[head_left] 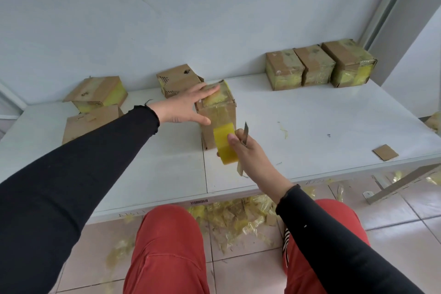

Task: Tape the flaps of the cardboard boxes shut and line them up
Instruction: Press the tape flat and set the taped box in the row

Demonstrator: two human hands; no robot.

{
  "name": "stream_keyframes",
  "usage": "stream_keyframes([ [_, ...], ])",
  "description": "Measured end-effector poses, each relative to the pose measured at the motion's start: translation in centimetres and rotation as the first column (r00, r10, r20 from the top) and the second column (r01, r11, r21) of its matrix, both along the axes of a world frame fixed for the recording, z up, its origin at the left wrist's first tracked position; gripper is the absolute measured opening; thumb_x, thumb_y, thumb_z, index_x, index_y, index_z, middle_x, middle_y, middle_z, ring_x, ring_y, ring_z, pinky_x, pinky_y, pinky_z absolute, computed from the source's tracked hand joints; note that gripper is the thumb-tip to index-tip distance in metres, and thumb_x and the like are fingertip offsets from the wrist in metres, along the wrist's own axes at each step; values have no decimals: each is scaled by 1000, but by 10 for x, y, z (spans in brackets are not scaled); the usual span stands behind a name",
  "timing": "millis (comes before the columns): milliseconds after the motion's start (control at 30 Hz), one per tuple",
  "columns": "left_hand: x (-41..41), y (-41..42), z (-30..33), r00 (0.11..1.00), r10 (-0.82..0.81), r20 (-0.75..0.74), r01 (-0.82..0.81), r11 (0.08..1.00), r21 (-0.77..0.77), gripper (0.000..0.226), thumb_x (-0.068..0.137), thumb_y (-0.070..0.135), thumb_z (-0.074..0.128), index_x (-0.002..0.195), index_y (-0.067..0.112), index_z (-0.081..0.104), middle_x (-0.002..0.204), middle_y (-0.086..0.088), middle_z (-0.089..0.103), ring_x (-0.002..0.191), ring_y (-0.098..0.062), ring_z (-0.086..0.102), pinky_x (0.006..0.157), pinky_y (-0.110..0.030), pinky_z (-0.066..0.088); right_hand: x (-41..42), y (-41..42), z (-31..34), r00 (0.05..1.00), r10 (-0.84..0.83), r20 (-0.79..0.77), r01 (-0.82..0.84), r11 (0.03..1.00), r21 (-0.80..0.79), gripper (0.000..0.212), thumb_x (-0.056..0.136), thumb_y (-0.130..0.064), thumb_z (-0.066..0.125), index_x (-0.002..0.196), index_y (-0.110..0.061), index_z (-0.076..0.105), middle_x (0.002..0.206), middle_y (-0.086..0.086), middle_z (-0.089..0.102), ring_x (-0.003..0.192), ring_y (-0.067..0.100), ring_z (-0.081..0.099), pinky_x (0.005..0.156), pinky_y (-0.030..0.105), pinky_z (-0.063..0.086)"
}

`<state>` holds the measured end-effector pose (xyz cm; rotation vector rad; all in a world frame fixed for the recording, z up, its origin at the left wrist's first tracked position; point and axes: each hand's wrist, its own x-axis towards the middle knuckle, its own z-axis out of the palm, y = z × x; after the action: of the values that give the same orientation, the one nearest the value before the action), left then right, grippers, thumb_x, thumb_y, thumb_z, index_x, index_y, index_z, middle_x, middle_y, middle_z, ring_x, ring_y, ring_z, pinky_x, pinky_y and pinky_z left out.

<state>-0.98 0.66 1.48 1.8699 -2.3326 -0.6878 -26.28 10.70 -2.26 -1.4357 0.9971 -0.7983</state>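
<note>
My left hand lies flat, fingers straight and spread, on top of the cardboard box at frame centre; thumb reaches down its front face. My right hand is curled round the yellow tape roll, just below and in front of that box, with a strip of tape running from the roll up the box's front. Same hand also pinches a small knife, blade pointing up.

Box stands on the white table. Its top end shows yellow tape.

Three taped boxes sit side by side, touching, in a row at upper right against the wall. Three more boxes lie loose at left, one behind the centre box.

A cardboard scrap lies at the right table edge. Tape scraps litter the floor under the table, between my knees.
</note>
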Motion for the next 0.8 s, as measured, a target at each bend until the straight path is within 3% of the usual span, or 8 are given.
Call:
stream_keyframes([
  [67,-7,-4,4,987,-49,154,48,999,12,115,79,52,78,155,61,-7,171,14,-14,154,-10,-23,126,-51,-2,-3,9,-13,996,82,-26,-82,997,-12,23,109,-30,46,129,-28,59,120,13,69,98,21,67,77,34,54],
  [133,-11,-8,19,987,-64,150,42,989,141,116,72,55,68,159,54,-8,169,18,-19,149,-5,-28,126,-51,-6,-1,13,-23,993,77,-91,-80,997,-23,27,110,-20,45,128,-2,54,122,26,61,111,38,58,93,50,48],
  [233,-24,-10,47,991,125,-56,-100,940,326,84,71,68,47,151,42,39,171,17,11,157,-9,10,126,-45,16,3,16,-27,997,2,-78,-3,1000,-18,31,110,-22,45,120,5,56,120,28,62,114,42,56,103,52,43],
  [300,-47,-7,45,969,247,-6,-244,961,133,69,78,82,34,117,28,52,137,0,57,123,-19,55,94,-40,44,5,15,-25,997,-21,-72,19,1000,-17,34,110,-27,45,116,4,58,114,26,66,110,38,61,102,46,46],
  [333,-61,-4,37,957,284,49,-283,959,-27,73,82,87,29,116,25,50,122,-3,60,110,-23,59,82,-39,44,6,16,-24,997,-27,-71,25,999,-23,35,110,-28,45,114,4,59,111,24,69,108,37,63,100,44,47],
  [500,-110,6,-19,914,333,230,-201,867,-455,94,95,82,14,162,16,25,168,-16,26,156,-33,22,124,-48,24,12,26,-24,993,-95,-67,91,994,-59,45,110,-36,41,113,7,52,102,29,66,100,46,62,93,59,50],
  [667,-100,-6,-29,918,315,240,-151,838,-524,94,95,79,10,161,14,30,165,-17,32,155,-28,27,124,-42,25,17,33,-39,983,-130,-129,137,990,46,42,109,-39,37,101,-2,54,85,3,77,76,7,72,78,40,54],
  [800,-101,-3,-26,926,302,228,-155,852,-499,91,96,80,16,162,17,27,167,-16,29,156,-27,24,124,-42,23,22,34,-41,982,-120,-145,133,988,84,37,109,-41,36,90,-11,47,82,1,75,75,4,72,71,39,48],
])
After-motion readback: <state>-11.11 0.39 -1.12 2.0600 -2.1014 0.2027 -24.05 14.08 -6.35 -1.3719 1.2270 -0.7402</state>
